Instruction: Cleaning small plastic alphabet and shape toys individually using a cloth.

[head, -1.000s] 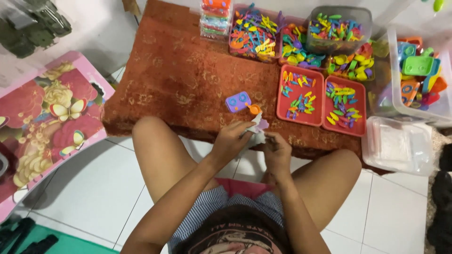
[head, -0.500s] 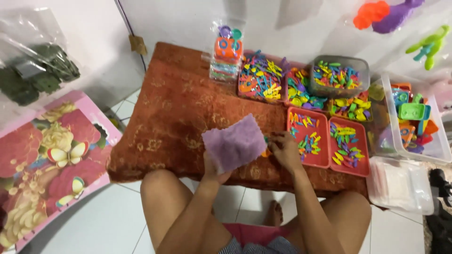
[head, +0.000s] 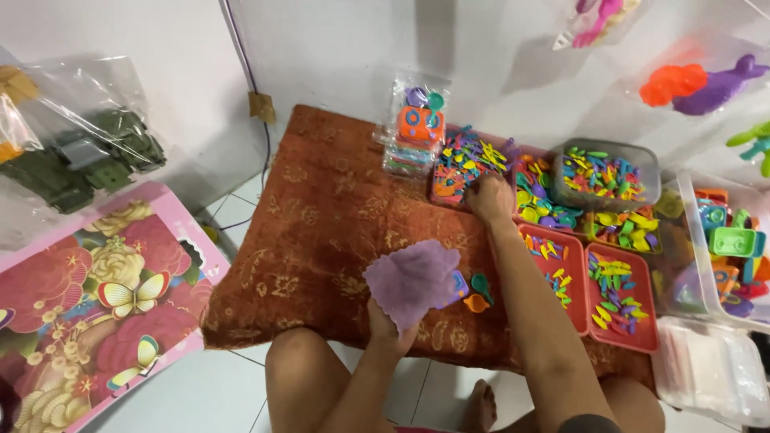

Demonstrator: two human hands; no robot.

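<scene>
Your left hand (head: 391, 325) grips a purple bag (head: 413, 280) of thin, crinkly plastic — matt, faintly textured. The rust-red cloth (head: 321, 216) beneath looks woven and rough. Near its far edge, your right hand (head: 490, 198) touches glossy, hard plastic pieces (head: 465, 163) — bright, smooth.

Hidden and cut-off parts, head view

Fingertips of the right hand (head: 489, 198) buried in the pink tray of mixed plastic pieces (head: 465, 164); purple fuzzy cloth (head: 413, 281) in left hand (head: 391, 327) covers most of a small purple block; clear lidded box (head: 710, 373) cut by the right edge; tray pieces too small to identify.
</scene>
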